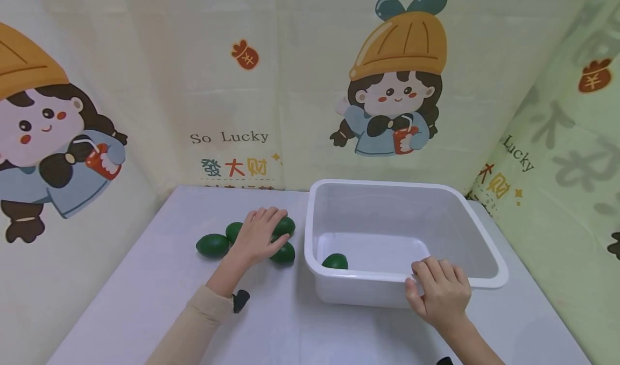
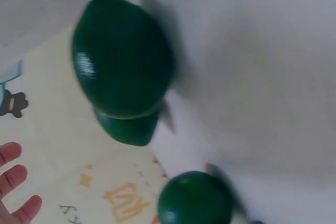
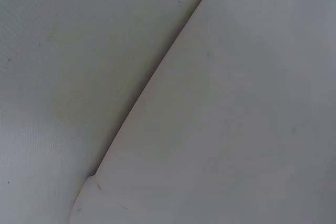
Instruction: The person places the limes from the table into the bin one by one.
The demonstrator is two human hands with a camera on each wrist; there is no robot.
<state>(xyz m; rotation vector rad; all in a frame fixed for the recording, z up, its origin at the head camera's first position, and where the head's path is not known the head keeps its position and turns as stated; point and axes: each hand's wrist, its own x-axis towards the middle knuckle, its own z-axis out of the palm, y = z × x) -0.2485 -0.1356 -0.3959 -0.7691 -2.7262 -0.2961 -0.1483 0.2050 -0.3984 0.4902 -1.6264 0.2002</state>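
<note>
My left hand is spread above a cluster of glossy green limes on the table, its fingers fairly straight and partly hiding some of them. One lime lies left of the hand, and another lime is under the thumb side. In the left wrist view a large lime overlaps a second one, with fingertips off to the lower left. My right hand grips the near rim of a white plastic tub. Inside the tub, a single lime sits at the near left corner.
The white table runs back to a cloth backdrop printed with cartoon figures, with more cloth at both sides. In the right wrist view the tub's pale wall fills much of the picture.
</note>
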